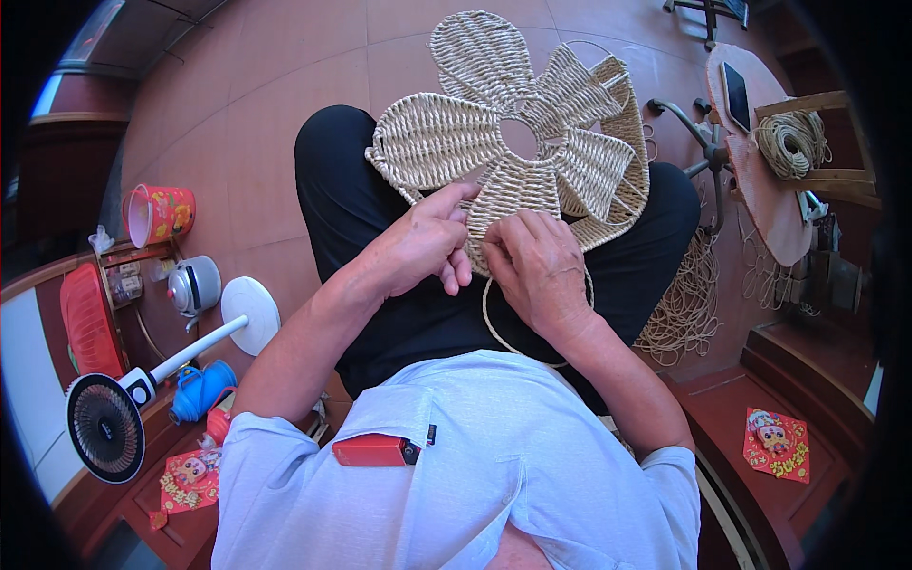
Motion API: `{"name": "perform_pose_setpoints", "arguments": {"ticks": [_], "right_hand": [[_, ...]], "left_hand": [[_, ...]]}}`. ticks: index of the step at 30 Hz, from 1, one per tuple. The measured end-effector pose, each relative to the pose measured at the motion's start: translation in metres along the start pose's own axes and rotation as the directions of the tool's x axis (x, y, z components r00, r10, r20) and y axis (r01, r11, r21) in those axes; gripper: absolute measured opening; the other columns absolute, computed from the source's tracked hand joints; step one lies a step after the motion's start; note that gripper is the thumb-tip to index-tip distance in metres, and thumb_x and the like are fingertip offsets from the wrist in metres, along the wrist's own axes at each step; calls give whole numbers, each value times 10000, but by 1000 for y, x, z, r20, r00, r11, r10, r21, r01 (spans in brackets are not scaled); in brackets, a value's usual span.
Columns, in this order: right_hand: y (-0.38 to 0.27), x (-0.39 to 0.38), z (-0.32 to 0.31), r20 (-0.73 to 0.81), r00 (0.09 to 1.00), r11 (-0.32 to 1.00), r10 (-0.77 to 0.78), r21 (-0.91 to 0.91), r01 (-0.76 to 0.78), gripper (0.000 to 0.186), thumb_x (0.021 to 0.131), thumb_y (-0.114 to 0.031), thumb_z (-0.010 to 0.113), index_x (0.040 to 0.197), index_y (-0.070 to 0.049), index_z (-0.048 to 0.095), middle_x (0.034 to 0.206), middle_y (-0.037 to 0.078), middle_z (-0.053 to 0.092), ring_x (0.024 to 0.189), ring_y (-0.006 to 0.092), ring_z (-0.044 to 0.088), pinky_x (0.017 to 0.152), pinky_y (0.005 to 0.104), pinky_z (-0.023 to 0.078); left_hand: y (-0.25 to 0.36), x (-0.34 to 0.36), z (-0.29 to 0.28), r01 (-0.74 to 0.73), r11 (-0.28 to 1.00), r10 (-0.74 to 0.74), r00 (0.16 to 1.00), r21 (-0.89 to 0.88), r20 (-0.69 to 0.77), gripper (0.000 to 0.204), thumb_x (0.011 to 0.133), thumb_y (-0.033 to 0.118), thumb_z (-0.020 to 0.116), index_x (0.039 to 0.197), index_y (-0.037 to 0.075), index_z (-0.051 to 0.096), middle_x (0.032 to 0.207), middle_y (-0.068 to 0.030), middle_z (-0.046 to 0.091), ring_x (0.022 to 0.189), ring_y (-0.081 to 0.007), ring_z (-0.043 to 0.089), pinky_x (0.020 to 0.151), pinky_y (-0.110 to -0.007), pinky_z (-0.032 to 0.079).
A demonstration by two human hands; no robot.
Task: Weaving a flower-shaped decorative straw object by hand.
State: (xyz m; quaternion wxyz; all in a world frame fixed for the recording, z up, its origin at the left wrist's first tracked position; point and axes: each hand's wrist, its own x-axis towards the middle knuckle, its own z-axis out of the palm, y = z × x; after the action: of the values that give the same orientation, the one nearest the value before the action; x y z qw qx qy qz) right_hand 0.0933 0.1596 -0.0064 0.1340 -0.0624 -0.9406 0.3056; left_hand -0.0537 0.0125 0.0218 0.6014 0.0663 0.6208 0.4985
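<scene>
A flower-shaped piece woven from pale straw cord (432, 142) lies across my lap, with broad petals around a round hole. Its right side has a woven rim, and some petals there stand up. My left hand (427, 242) is at the near petal, index finger stretched along its left edge and the other fingers loosely bent and apart. My right hand (541, 271) bends over the same petal's near end with fingers closed; its fingertips and what they pinch are hidden. A thin loop of cord (503, 344) hangs from beneath it toward my shirt.
Loose straw cord (686, 299) is heaped on the floor at right. A cord coil (793, 144) hangs on a wooden frame beside a stone-coloured tabletop (760, 204) bearing a phone (735, 95). At left stand a fan (106, 427), a kettle (194, 285), a blue jug (201, 389) and a red bucket (160, 215).
</scene>
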Motion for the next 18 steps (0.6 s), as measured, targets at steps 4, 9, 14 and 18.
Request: {"name": "perform_pose_setpoints", "arguments": {"ticks": [4, 9, 14, 18], "right_hand": [[-8, 7, -14, 64, 984, 959, 166, 224, -176, 124, 939, -125, 777, 962, -53, 680, 885, 92, 655, 844, 270, 670, 750, 421, 514], [-25, 29, -47, 353, 900, 446, 254, 784, -433, 183, 1039, -157, 777, 1038, 7, 696, 906, 8, 685, 775, 86, 659, 649, 303, 536], [-13, 47, -87, 165, 937, 276, 307, 927, -253, 107, 1103, -114, 697, 1123, -9, 691, 945, -36, 656, 881, 52, 629, 790, 216, 516], [22, 27, -82, 98, 897, 480, 431, 817, -320, 163, 1103, -139, 705, 1174, 6, 720, 995, -36, 686, 931, 41, 613, 840, 223, 507]], "left_hand": [[-2, -25, 8, -199, 933, 257, 952, 299, -166, 564, 1076, 17, 465, 1639, 5, 427, 1146, -117, 676, 712, -113, 689, 549, -254, 573], [-9, -34, 11, -378, 858, 396, 918, 348, 22, 295, 1118, 216, 658, 1284, -27, 680, 1019, -70, 704, 722, -115, 647, 657, -301, 551], [-17, -36, -25, -372, 920, 387, 910, 120, -150, 332, 1177, 345, 577, 1237, 69, 752, 736, 77, 536, 620, -14, 487, 533, -206, 391], [-9, -66, -107, -409, 873, 487, 686, 267, -540, 381, 1177, 369, 571, 1328, 74, 759, 690, 122, 431, 584, 12, 354, 516, -204, 265]]}}
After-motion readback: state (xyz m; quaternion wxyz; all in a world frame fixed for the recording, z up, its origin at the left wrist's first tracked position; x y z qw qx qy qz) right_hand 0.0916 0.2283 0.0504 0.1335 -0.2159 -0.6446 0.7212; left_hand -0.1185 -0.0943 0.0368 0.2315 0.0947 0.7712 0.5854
